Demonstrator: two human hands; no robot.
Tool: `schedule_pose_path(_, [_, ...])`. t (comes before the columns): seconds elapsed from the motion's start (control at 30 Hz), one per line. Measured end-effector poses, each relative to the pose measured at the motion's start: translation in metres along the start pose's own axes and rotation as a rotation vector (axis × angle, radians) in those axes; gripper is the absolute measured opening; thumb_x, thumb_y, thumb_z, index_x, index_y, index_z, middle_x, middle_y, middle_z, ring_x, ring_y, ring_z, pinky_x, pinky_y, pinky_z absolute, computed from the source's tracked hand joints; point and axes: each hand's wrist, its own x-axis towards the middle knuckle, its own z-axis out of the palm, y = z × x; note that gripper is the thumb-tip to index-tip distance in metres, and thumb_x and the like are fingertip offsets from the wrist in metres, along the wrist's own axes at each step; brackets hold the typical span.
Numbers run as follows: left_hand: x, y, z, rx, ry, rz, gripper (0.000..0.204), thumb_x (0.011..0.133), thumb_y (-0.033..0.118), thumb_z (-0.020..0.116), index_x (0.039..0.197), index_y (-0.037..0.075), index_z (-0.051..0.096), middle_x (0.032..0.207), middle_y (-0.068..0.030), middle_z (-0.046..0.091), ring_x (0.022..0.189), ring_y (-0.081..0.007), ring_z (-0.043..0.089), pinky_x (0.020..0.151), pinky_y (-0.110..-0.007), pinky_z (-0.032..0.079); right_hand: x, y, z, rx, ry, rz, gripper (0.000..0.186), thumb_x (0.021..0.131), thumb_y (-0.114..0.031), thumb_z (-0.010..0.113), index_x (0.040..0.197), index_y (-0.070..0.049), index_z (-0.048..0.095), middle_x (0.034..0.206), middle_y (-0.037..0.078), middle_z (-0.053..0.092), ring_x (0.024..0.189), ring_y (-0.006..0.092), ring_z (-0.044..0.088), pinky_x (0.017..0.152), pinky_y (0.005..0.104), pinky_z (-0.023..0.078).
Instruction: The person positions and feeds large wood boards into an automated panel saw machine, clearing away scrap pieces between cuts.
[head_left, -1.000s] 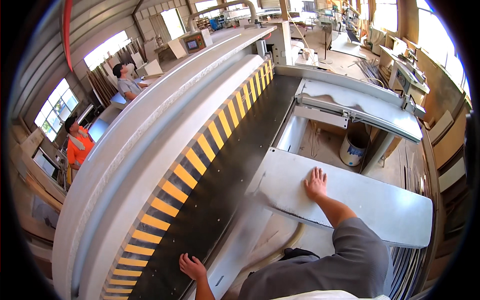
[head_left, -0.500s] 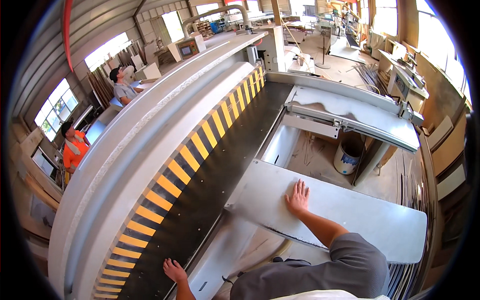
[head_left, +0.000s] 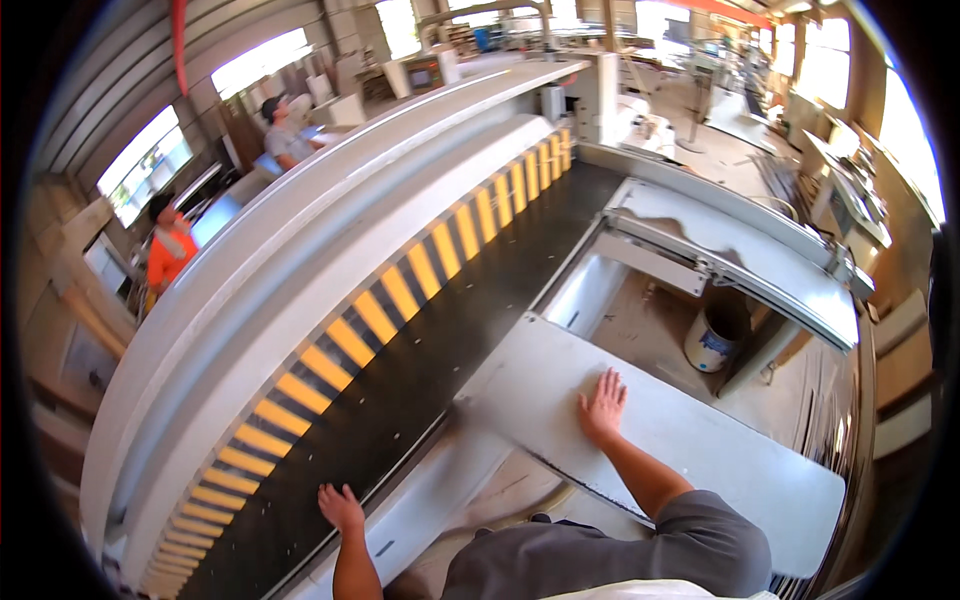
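Observation:
My right hand (head_left: 602,408) rests flat on a grey metal side table (head_left: 720,450) that juts out from a large panel saw. Its fingers are stretched out and hold nothing. Over the near end of the machine's dark bed (head_left: 400,400) is my left hand (head_left: 341,508), fingers apart and nothing in them; whether it touches the bed I cannot tell. A guard strip with yellow and black stripes (head_left: 378,315) runs along the bed, below the long pale machine beam (head_left: 330,190).
Beyond the beam are two people, one in an orange top (head_left: 168,258), one in grey (head_left: 290,145). A second metal table (head_left: 740,250) juts out farther off. Between the tables a white bucket (head_left: 712,340) stands on the floor. Boards (head_left: 905,380) lean along the right wall.
The whole view has shifted and turned a little. My left hand has lifted slightly and its fingers are spread more. My right hand stays flat on the side table.

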Motion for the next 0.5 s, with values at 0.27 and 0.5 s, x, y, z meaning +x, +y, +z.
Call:
schedule_pose_path(0.27, [0.009,0.000,-0.006,-0.026,0.040,-0.036,0.035,0.102,0.029,0.063,0.126,0.004,0.064,0.140,-0.0184,0.060,0.132,-0.0396,0.053,0.112,-0.051,0.043,-0.003,-0.004,-0.006,0.006,0.023,0.013,0.085,0.104,-0.044,0.056,0.165,0.004,0.022,0.176,0.020,0.017,0.165,0.0348,0.009,0.133,0.0522,0.004])
schedule_pose_path(0.5, [0.018,-0.014,-0.018,-0.074,0.064,0.072,0.021,0.100,0.027,0.064,0.111,0.008,0.066,0.118,-0.0130,0.061,0.116,-0.0352,0.056,0.100,-0.050,0.046,-0.003,-0.011,-0.007,-0.061,-0.013,0.037,0.081,0.104,-0.043,0.054,0.165,0.002,0.025,0.176,0.016,0.022,0.165,0.0327,0.011,0.133,0.0518,0.005])
